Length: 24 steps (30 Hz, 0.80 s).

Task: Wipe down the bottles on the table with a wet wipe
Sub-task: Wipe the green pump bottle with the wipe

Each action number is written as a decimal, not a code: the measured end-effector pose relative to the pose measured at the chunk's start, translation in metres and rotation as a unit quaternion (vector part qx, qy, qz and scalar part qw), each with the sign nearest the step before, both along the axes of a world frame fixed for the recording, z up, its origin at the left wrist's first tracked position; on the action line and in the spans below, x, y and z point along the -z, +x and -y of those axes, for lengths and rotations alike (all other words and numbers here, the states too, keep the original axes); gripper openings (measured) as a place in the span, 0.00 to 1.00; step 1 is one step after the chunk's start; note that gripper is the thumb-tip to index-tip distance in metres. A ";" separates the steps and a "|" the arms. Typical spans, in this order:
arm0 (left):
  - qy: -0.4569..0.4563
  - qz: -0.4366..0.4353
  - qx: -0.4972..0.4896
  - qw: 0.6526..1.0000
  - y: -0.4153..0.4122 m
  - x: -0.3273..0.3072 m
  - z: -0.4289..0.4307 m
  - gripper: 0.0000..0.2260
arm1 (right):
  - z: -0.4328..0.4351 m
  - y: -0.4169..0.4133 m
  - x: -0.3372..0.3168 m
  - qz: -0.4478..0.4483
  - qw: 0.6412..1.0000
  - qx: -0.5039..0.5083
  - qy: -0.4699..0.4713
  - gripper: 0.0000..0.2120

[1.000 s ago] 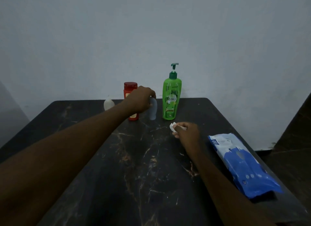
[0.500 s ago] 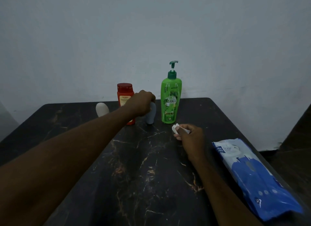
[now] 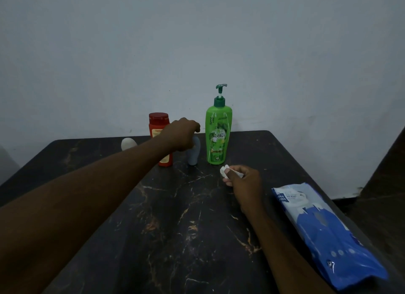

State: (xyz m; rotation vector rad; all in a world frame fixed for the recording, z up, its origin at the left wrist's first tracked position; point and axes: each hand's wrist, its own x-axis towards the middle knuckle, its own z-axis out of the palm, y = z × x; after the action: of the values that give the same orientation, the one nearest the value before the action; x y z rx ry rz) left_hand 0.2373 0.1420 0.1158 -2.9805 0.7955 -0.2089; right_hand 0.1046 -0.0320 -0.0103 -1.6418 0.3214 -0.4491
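Observation:
Four bottles stand at the back of the dark marble table (image 3: 175, 228): a small white one (image 3: 127, 143), a red one (image 3: 158, 127), a small grey-blue one (image 3: 194, 154) and a tall green pump bottle (image 3: 218, 136). My left hand (image 3: 182, 134) reaches across and is closed over the top of the grey-blue bottle, which stands upright on the table. My right hand (image 3: 244, 182) rests in front of the green bottle and pinches a crumpled white wet wipe (image 3: 225, 170).
A blue and white wet wipe pack (image 3: 324, 232) lies along the table's right edge. A plain wall rises right behind the bottles. The floor drops away to the right of the table.
The view has shifted slightly, so the bottles and pack sit lower and nearer. My left hand stays on the grey-blue bottle; my right hand keeps the wipe in about the same spot.

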 end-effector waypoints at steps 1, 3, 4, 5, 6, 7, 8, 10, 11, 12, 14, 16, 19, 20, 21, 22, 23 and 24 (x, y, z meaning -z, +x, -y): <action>-0.001 -0.002 -0.001 1.000 0.000 -0.004 0.001 0.30 | 0.000 0.000 0.000 0.000 1.000 0.000 0.002 0.02; -0.017 0.000 -0.012 1.000 -0.002 -0.014 0.005 0.33 | 0.001 0.001 0.001 0.000 1.000 -0.002 0.001 0.02; -0.032 0.005 -0.019 0.999 -0.004 -0.021 0.007 0.34 | 0.001 0.001 0.001 -0.001 1.000 -0.004 0.001 0.02; -0.053 0.010 -0.021 0.998 -0.005 -0.028 0.010 0.35 | 0.001 0.001 0.002 -0.001 1.000 -0.005 0.003 0.01; -0.079 0.015 -0.018 0.997 -0.006 -0.035 0.014 0.35 | 0.001 0.002 0.002 -0.002 1.000 -0.005 0.005 0.01; -0.109 0.015 -0.013 0.994 -0.007 -0.043 0.017 0.36 | 0.001 0.002 0.002 -0.004 1.000 -0.004 0.007 0.01; -0.141 0.008 -0.009 0.990 -0.007 -0.050 0.022 0.37 | 0.001 0.002 0.002 -0.004 1.000 -0.003 0.008 0.01; -0.198 -0.015 -0.002 0.980 -0.004 -0.061 0.031 0.40 | 0.000 0.004 0.003 -0.001 1.000 -0.003 0.009 0.01; -0.216 -0.027 -0.001 0.976 -0.001 -0.064 0.036 0.41 | 0.000 0.004 0.003 -0.001 1.000 -0.004 0.009 0.02; -0.226 -0.036 -0.002 0.973 0.003 -0.064 0.041 0.42 | 0.000 0.005 0.003 -0.003 1.000 -0.003 0.010 0.02; -0.240 -0.053 -0.004 0.969 0.010 -0.061 0.050 0.40 | 0.001 0.006 0.005 -0.011 1.000 0.001 0.013 0.03; -0.262 -0.073 0.004 0.962 0.014 -0.056 0.057 0.36 | 0.002 0.006 0.006 -0.012 1.000 0.004 0.017 0.03; -0.311 -0.118 0.013 0.943 0.011 -0.052 0.063 0.28 | 0.002 0.005 0.005 -0.005 1.000 0.008 0.023 0.03; -0.324 -0.126 0.008 0.938 0.009 -0.051 0.064 0.26 | 0.002 0.005 0.004 -0.004 1.000 0.010 0.025 0.02; -0.335 -0.129 0.002 0.933 0.007 -0.051 0.063 0.24 | 0.002 0.005 0.003 -0.002 1.000 0.011 0.027 0.02; -0.344 -0.129 -0.007 0.930 0.004 -0.050 0.062 0.23 | 0.002 0.003 0.002 0.003 0.999 0.013 0.029 0.02; -0.355 -0.129 -0.015 0.926 0.000 -0.049 0.058 0.21 | 0.001 0.002 0.000 0.008 0.999 0.016 0.034 0.01; -0.370 -0.128 -0.024 0.920 -0.004 -0.049 0.054 0.20 | 0.001 0.000 -0.001 0.013 0.999 0.020 0.043 0.02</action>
State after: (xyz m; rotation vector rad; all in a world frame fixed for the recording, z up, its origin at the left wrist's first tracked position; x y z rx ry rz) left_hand 0.2331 0.0876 0.1644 -3.8024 0.8013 -0.1412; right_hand 0.1049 -0.0333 -0.0090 -1.5459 0.3504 -0.4810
